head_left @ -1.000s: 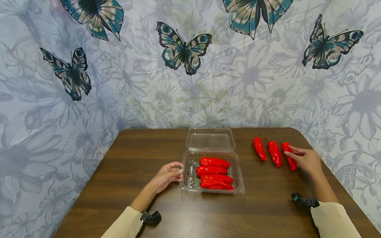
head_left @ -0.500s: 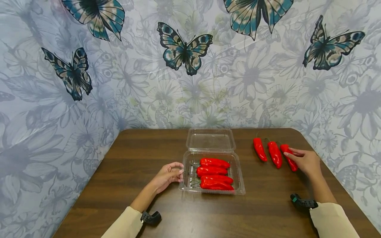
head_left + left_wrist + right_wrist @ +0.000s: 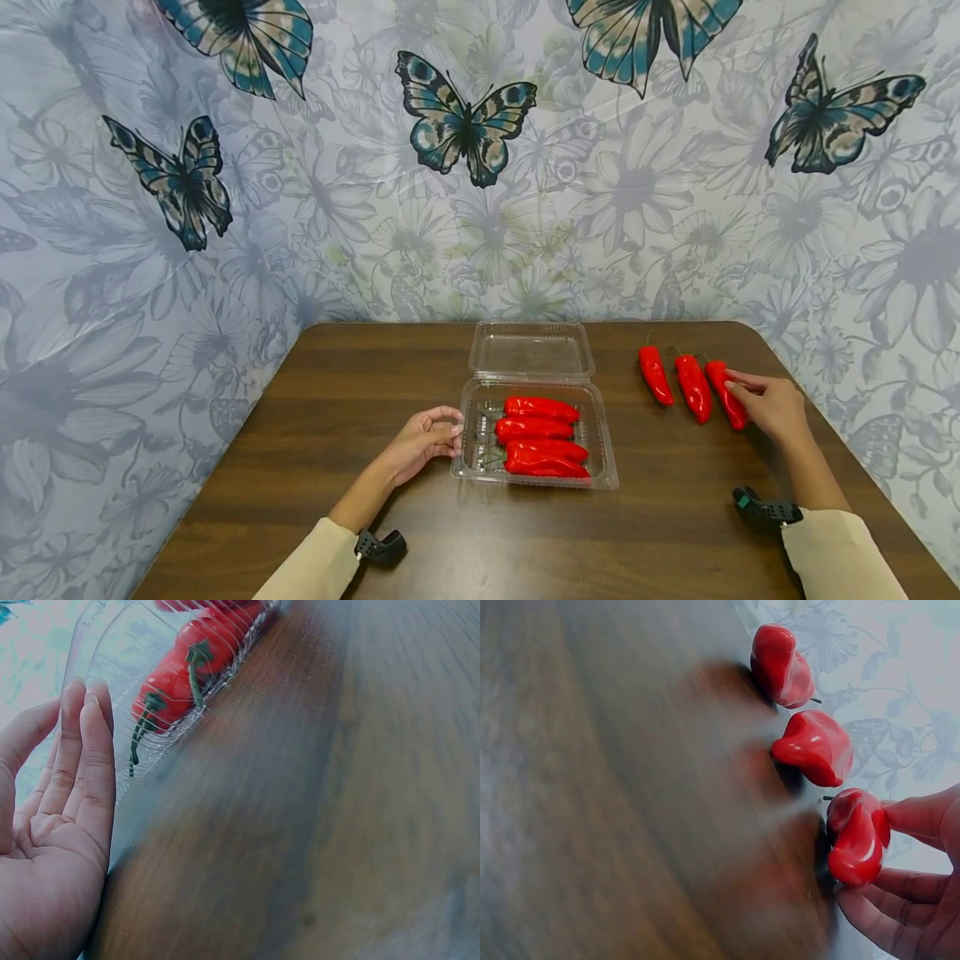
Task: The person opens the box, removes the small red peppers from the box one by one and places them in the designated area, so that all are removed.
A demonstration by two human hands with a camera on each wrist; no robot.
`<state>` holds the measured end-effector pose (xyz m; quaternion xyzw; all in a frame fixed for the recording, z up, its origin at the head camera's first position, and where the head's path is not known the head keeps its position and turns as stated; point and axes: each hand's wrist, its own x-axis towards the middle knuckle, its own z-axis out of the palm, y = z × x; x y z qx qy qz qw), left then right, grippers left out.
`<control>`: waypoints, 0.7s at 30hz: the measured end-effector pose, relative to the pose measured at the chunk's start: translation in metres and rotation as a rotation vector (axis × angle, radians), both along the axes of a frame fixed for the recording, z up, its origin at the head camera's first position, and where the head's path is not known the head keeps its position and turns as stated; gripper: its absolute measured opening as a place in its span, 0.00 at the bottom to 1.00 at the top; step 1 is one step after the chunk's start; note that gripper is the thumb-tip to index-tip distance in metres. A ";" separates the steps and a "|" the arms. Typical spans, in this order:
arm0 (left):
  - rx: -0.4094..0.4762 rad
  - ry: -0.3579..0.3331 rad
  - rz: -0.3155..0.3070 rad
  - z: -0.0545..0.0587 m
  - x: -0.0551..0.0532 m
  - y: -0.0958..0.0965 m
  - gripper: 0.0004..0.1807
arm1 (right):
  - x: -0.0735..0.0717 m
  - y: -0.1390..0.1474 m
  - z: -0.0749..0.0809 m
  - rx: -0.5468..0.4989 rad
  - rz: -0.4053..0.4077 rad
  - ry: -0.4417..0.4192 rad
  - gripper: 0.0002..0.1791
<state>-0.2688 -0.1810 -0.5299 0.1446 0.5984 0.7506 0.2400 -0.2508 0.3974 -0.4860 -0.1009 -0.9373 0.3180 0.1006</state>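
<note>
Very little has changed over the last second: the right hand stays at the end pepper, near the far right corner of the table, and the other things lie where they lay. Its fingertips pinch the pepper from either side, so the grip looks made but nothing seems to have been carried; whether the pepper is off the surface cannot be told. Beside it, toward the table's left edge, lie the middle pepper and the left pepper, well apart from the clear plastic box. That box stands toward the table's far edge, its lid folded back flat, reaching that edge. Inside lie four peppers crosswise, green stems toward the box's left edge, the front two close together. The left hand has its fingers fairly straight, their tips touching the box's left edge, apparently steadying it.
</note>
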 end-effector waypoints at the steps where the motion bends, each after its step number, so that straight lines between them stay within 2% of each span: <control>1: -0.001 0.000 0.002 0.000 0.000 0.000 0.08 | 0.000 0.000 0.000 -0.011 0.003 0.004 0.26; 7: -0.005 0.006 0.006 -0.001 -0.001 0.000 0.08 | 0.000 0.000 -0.001 -0.093 0.008 0.005 0.28; 12: 0.001 0.004 0.003 -0.001 -0.001 0.000 0.08 | 0.001 0.000 0.002 -0.102 0.017 0.009 0.29; 16: 0.006 0.010 0.004 -0.002 -0.001 0.000 0.08 | 0.002 -0.002 0.009 -0.079 0.018 0.051 0.29; 21: 0.002 0.010 0.007 -0.003 -0.003 0.000 0.08 | 0.003 -0.006 0.024 -0.055 0.005 0.144 0.27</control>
